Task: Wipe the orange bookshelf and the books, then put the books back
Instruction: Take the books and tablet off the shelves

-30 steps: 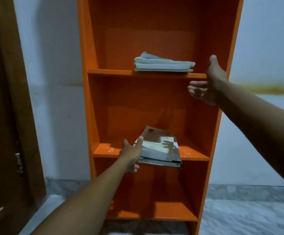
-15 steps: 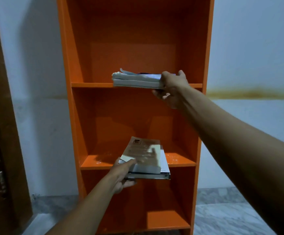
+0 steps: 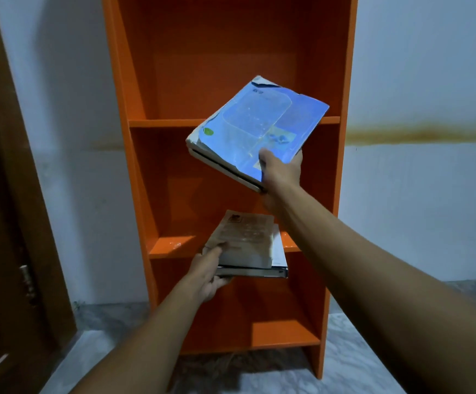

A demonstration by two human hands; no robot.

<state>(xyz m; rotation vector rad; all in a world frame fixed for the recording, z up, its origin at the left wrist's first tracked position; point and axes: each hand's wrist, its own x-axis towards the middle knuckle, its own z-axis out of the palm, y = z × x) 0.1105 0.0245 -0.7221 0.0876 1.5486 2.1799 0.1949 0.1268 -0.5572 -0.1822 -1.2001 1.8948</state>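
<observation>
In front of the orange bookshelf, seen from the head camera, the right hand now grips the blue-covered stack of books at its near corner and holds it tilted in the air; half a second ago that stack still lay flat on the upper shelf, which is now bare. The left hand still clasps the brown-covered stack, which overhangs the middle shelf further than before. The clearing stage looks nearly done; no wiping cloth is in sight.
</observation>
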